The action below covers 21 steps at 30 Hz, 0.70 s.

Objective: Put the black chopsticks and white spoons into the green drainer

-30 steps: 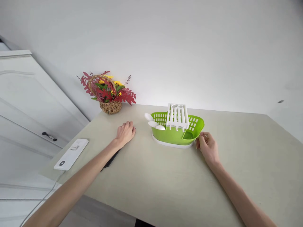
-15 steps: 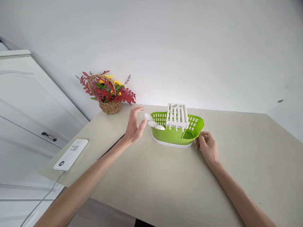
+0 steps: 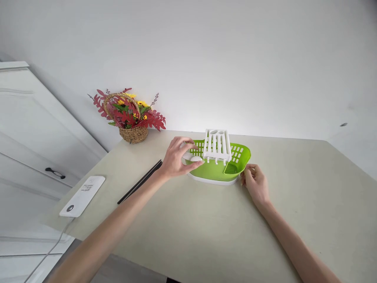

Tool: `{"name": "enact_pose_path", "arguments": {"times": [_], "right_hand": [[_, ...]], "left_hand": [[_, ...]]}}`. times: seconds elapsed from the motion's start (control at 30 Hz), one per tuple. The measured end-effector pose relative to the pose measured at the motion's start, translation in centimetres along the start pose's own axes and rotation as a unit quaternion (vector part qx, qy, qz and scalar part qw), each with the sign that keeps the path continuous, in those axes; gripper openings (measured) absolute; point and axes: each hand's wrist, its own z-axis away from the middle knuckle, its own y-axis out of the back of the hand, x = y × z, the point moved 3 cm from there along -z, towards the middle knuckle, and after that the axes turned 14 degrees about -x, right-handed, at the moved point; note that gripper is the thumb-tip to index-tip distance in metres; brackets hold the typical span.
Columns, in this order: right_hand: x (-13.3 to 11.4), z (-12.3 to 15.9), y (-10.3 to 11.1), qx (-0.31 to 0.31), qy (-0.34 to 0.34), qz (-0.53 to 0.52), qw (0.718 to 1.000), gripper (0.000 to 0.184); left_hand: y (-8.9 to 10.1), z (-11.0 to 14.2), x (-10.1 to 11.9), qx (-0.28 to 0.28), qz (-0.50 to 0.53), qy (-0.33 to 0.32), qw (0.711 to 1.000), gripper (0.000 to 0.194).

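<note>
A green plastic drainer basket [image 3: 203, 170] stands on a white base, with a white slotted rack [image 3: 217, 144] across its top. White spoons [image 3: 196, 158] rest at its left end, their bowls leaning over the rim. Around these spoons my left hand [image 3: 178, 158] is spread, fingers above and thumb in front; a firm grip on any of them does not show. My right hand [image 3: 257, 184] is closed at the basket's right end, fingers curled against its lower edge; the fingertips are partly hidden.
Black chopsticks [image 3: 138, 183] lie by my left forearm. Farther left is a white device [image 3: 83, 195] with a cable. A wicker flower basket [image 3: 134, 135] stands at the back left, near the wall. White cabinet doors [image 3: 38, 129] are beyond the table's left edge.
My left hand has moved right, from beside the spoons to around them. More of the chopsticks now shows. My right hand stays at the basket's end. The view has shifted slightly.
</note>
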Motion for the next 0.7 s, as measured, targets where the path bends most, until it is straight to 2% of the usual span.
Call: {"name": "enact_pose_path", "arguments": {"times": [0.17,0.33,0.53,0.7], "right_hand": [[-0.1,0.0,0.0,0.0,0.002,-0.002,1.0,0.025],[0.0,0.0,0.0,0.001,-0.001,0.001,1.0,0.023],[0.0,0.0,0.0,0.003,0.007,0.004,1.0,0.025],[0.1,-0.1,0.0,0.002,0.009,-0.002,1.0,0.028]], "left_hand": [[-0.3,-0.5,-0.9,-0.035,-0.008,-0.046,0.998,0.048],[-0.5,-0.8,-1.6,-0.058,-0.004,-0.054,0.997,0.051],[-0.5,-0.8,-2.3,-0.013,-0.001,-0.032,0.999,0.051],[-0.4,-1.4,-2.3,-0.007,0.0,-0.031,0.999,0.043]]}}
